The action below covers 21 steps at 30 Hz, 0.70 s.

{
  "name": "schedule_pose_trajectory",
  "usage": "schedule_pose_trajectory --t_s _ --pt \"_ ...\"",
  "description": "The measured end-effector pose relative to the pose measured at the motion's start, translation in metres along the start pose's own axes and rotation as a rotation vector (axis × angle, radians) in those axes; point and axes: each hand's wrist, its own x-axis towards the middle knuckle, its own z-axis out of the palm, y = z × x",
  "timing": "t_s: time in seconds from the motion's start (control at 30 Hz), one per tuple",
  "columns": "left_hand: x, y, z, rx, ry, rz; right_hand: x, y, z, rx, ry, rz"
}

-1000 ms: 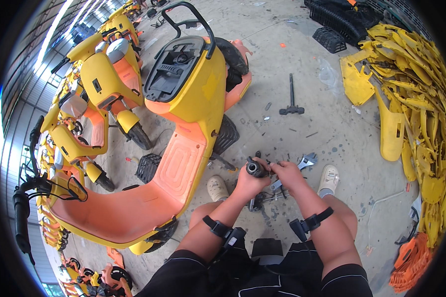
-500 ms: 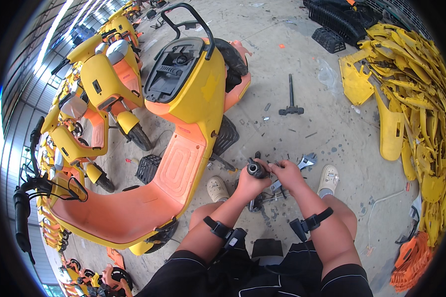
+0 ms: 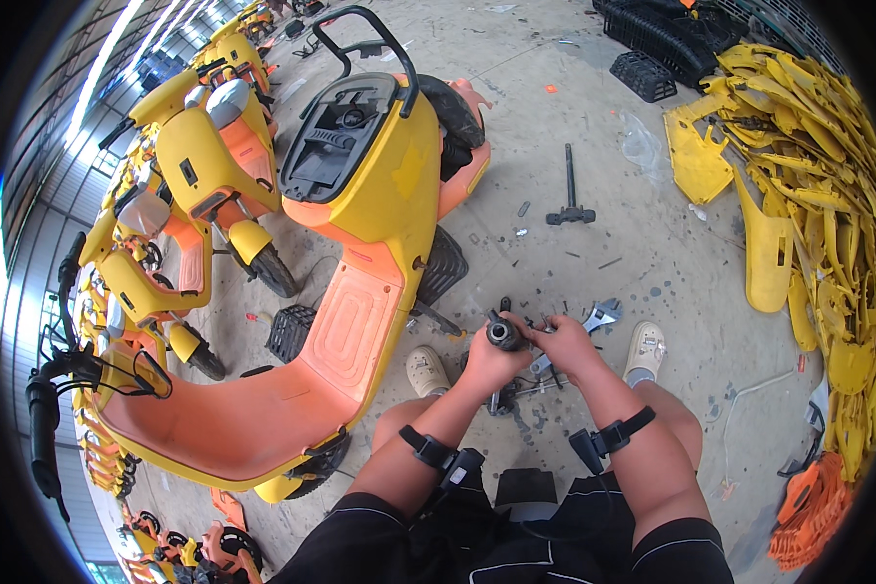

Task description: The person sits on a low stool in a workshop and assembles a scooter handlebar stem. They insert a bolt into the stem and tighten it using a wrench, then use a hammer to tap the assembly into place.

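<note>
Left hand (image 3: 497,362), fingers clamped round dark tool (image 3: 502,335); right hand (image 3: 568,345) just beside, cannot tell if fingers grip; wrench (image 3: 603,313) on floor (image 3: 642,248).

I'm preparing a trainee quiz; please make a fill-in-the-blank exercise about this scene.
1. Of the left hand and right hand, the one wrapped around the dark tool is the ____.
2. The long dark part beyond them resembles an upside-down letter ____.
3. The yellow panel pile lies on the picture's ____ side.
Missing words: left; T; right.
</note>
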Motion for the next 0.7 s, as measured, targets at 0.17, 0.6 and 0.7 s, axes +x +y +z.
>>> schedule_pose_trajectory --t_s 0.17,0.6,0.7 --pt "0.0 0.01 0.0 0.0 -0.01 -0.039 -0.001 -0.006 -0.005 0.007 0.001 0.046" --pt "-0.002 0.004 0.0 -0.023 -0.004 -0.027 -0.007 -0.011 -0.007 0.035 -0.033 -0.006" --pt "-0.004 0.003 0.0 -0.008 -0.021 -0.034 -0.008 -0.01 -0.006 -0.085 0.008 -0.085"
